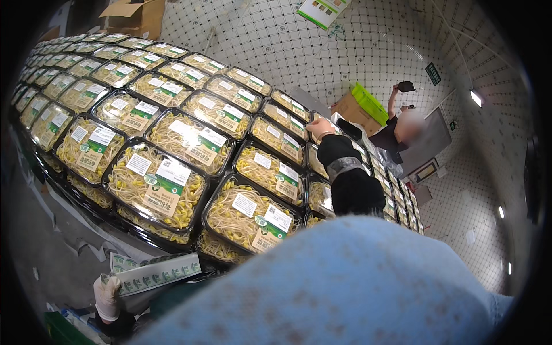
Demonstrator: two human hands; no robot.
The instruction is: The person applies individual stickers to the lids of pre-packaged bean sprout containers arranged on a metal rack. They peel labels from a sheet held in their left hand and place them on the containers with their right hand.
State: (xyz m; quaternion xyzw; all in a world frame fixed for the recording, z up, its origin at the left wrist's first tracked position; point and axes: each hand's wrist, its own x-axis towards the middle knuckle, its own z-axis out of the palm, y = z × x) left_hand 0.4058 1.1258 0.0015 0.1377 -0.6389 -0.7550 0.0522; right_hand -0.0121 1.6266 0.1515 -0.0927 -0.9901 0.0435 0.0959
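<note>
Bean sprouts in black plastic trays with clear lids (157,185) are packed in rows, stacked at least two deep at the near edge. Most lids in view bear a white label and a green and brown label. At the lower left, my left hand (107,294), in a pale glove, grips sheets of small green and white stickers (159,272) beside the near stacks. My right hand (320,128) reaches over the far rows, its fingers bent close to a tray lid; whether anything is between the fingertips cannot be made out. A blue cloth covers much of the lower view.
Beyond the trays at the right, a person in dark clothing (386,136) raises a black tray (406,86). A cardboard box (355,114) with a bright green crate (370,103) stands near them. An open cardboard box (133,19) is at the upper left.
</note>
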